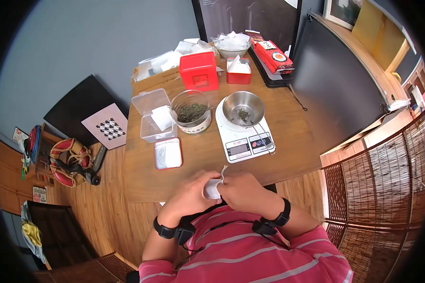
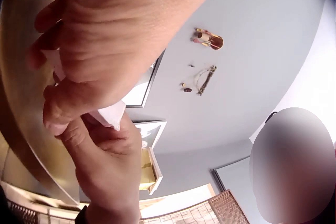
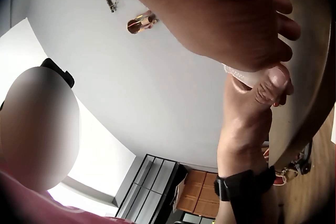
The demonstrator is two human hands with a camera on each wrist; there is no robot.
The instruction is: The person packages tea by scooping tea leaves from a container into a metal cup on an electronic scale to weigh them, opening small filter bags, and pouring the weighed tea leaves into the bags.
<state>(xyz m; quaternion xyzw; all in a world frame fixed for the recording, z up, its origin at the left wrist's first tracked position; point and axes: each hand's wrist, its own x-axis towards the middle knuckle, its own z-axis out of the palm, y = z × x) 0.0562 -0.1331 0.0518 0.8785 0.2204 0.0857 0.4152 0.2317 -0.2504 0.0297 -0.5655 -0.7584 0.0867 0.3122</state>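
Small white tea bag [image 1: 212,188]: held at the near edge of the tabletop [image 1: 297,137], pinched between both hands, with a thin strip of it sticking up above the fingers. The left hand [image 1: 190,191] has its fingers curled round the bag's left side; the left wrist view shows its thumb and fingers clamped on the white paper [image 2: 107,112]. The right hand [image 1: 243,189] closes on the bag's right side, fingers bent and pressed together; in the right wrist view a sliver of the bag [image 3: 239,75] shows between the two hands.

Further back, toward the middle of the tabletop, a white kitchen scale [image 1: 244,137] carries a steel bowl [image 1: 243,108] with a few tea leaves in it. Just left of the scale stands a glass jar [image 1: 191,113] of loose tea, then an open clear plastic box [image 1: 153,115]. A small red-rimmed tin [image 1: 168,153] lies nearer the person. A red box [image 1: 199,70] stands toward the far edge.
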